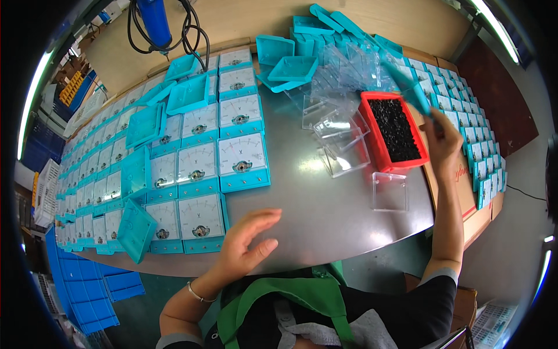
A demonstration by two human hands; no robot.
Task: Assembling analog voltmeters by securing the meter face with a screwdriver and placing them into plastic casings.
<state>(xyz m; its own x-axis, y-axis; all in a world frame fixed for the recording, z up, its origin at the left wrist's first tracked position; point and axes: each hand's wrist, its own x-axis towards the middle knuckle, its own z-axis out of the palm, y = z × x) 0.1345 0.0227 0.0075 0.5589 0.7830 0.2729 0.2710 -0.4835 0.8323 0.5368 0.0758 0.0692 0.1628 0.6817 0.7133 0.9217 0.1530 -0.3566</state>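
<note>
Looking down, we have a smooth grey metal counter (279, 215) before us, its near edge curving across the view. Covering its left side from the far edge nearly to the near left corner are rows of square meters with turquoise bases and white dial faces (243, 152). Along the right edge lies brown cardboard (459, 189), bearing tighter rows of similar small-looking meters (485, 148). Toward the middle of the far edge we see a jumbled heap of turquoise plastic cases (293, 68), with a spread of clear square plastic covers (343, 136) in front of it. Near the right edge sits a red rectangular bin (412, 164).

Our left hand (247, 247) is above the near edge, its fingers loosely parted and holding nothing, close to the meters' nearest row. Our right hand (444, 139) is raised at the right edge, just beside the bin; its fingers grasp one end of a flat turquoise plastic piece (414, 93), blurred, which reaches over the bin's far right corner. A single clear square cover (390, 192) lies alone between the bin and the near edge. Smallest are the shiny black bits (395, 131) filling the bin.
</note>
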